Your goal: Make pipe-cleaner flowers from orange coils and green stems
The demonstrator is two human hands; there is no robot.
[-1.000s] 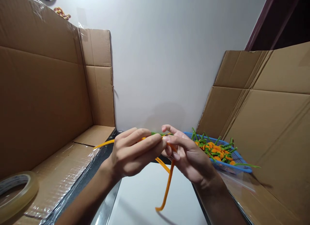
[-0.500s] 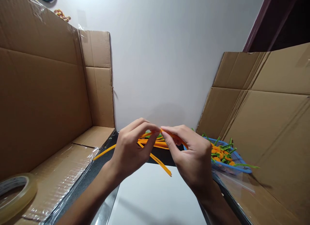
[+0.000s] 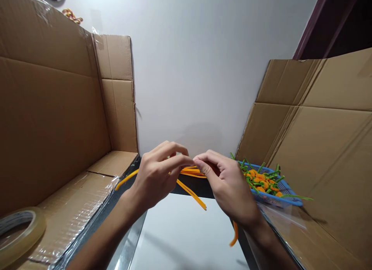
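My left hand (image 3: 159,175) and my right hand (image 3: 232,186) meet at their fingertips above the far end of a white board (image 3: 188,231). Both are closed in a pinch on an orange pipe cleaner (image 3: 235,233). Its free end hangs below my right wrist, while the pinched part is mostly hidden by the fingers. Behind and beneath the hands lies a bundle of orange pipe cleaners (image 3: 193,171), with several ends (image 3: 193,194) pointing toward the board. Another orange end (image 3: 126,179) sticks out left of my left hand.
On the right stands a blue basket (image 3: 290,190) holding orange-and-green pipe cleaner pieces (image 3: 261,181). A clear plastic bag (image 3: 286,217) lies before it. A tape roll (image 3: 37,231) rests at lower left. Cardboard walls (image 3: 52,103) flank both sides, with a pale wall (image 3: 192,76) behind.
The hanging orange end has moved from between the hands to below my right wrist. My hands have turned, fingertips together. The green stems seen behind the fingers are now covered.
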